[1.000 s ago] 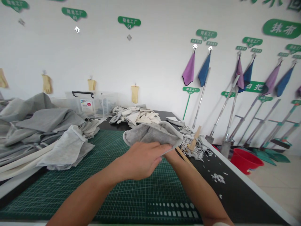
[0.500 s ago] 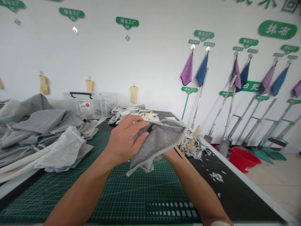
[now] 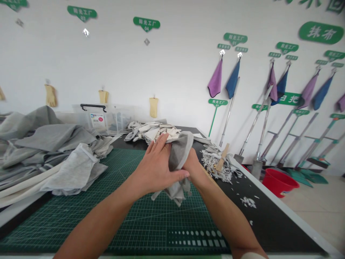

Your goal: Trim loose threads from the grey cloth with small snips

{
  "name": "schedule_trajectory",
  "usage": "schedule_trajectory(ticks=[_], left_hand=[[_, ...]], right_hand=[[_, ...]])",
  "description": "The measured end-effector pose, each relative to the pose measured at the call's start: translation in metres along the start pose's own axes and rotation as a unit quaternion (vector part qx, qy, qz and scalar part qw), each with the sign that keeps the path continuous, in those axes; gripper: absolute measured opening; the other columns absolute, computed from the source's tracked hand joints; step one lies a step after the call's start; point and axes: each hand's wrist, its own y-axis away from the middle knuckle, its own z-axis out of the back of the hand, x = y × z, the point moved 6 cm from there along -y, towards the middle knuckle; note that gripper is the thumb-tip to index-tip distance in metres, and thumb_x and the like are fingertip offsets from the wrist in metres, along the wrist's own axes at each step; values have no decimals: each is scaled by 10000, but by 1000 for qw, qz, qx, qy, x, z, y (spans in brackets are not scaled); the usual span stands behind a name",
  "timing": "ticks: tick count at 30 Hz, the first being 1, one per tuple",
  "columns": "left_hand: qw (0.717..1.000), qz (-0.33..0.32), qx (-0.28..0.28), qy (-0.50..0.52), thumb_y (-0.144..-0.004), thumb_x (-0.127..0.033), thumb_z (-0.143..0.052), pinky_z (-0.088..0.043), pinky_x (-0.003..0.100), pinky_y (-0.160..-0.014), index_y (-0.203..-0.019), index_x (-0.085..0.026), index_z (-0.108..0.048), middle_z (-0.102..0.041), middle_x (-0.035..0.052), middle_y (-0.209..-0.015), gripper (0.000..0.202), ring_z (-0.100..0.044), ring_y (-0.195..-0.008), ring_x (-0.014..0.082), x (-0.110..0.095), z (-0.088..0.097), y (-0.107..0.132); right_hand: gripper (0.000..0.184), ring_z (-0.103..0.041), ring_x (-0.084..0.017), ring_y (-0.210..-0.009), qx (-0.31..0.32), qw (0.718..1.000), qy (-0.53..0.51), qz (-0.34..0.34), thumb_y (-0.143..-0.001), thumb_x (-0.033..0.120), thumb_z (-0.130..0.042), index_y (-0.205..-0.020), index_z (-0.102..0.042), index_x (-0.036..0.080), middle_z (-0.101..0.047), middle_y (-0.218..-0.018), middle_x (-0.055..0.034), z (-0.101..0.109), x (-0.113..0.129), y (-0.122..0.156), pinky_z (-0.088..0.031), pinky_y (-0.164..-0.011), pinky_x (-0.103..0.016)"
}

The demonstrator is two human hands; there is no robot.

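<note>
A piece of thin grey cloth [image 3: 178,153] is bunched up in the air between my two hands, above the green cutting mat [image 3: 151,225]. My left hand [image 3: 156,167] presses round it from the left, fingers stretched upward and thumb across its near side. A pale hemmed edge of the cloth curls over at the top, and loose folds hang below the hands. On the far side, my right hand [image 3: 192,162] touches the cloth; its fingers are hidden by the cloth and my left hand.
Grey fabric pieces [image 3: 54,144] are heaped at left, beside a clear plastic box [image 3: 94,118]. Pale cloth strips [image 3: 155,131] lie behind my hands. At right are shredded scraps [image 3: 215,162] with a wooden stick [image 3: 222,157]; a red bucket [image 3: 279,181] stands on the floor.
The cloth was spread out to the right, its edge pinched by my left hand. My left hand has moved right, close to my right hand, and the cloth is now gathered between them.
</note>
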Motion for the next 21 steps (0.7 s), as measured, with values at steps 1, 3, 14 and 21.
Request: schedule_trajectory(ticks=[1,3,14,21], left_hand=[[1000,1,-3,10,-701,-579,-583,-223,511,-1083,-1312,-122,-387,-275,167,-1449,788,-143,-1362,330,-1,-1,0],[999,-11,-2,35,-774,-439,-555,-236,473,-1087,-1284,-142,-432,-377,138,-1399,603,-205,-1350,291,-3,-1,-2],[888,171,-2,427,-828,-414,-484,-420,239,-528,-773,-144,-588,-619,-3,-681,295,-552,-590,145,40,-24,-7],[820,276,60,497,-753,-476,-579,-391,232,-462,-728,-120,-606,-609,11,-603,358,-524,-499,134,50,-52,2]], right_hand=[[243,-546,-154,-664,-10,1000,-3,0,-812,294,-497,-801,-639,97,-630,-699,-23,0,-1,0,-433,-575,-248],[239,-515,-134,-607,-33,999,-13,4,-787,289,-474,-760,-634,113,-602,-633,-2,1,-2,0,-406,-541,-233],[38,-381,-88,-471,4,991,-120,-51,-620,172,-472,-593,-499,170,-449,-507,55,13,-14,12,-310,-458,-200],[188,-492,-101,-556,-14,993,-109,-44,-632,158,-491,-796,-581,148,-584,-664,22,19,-23,25,-403,-517,-200]])
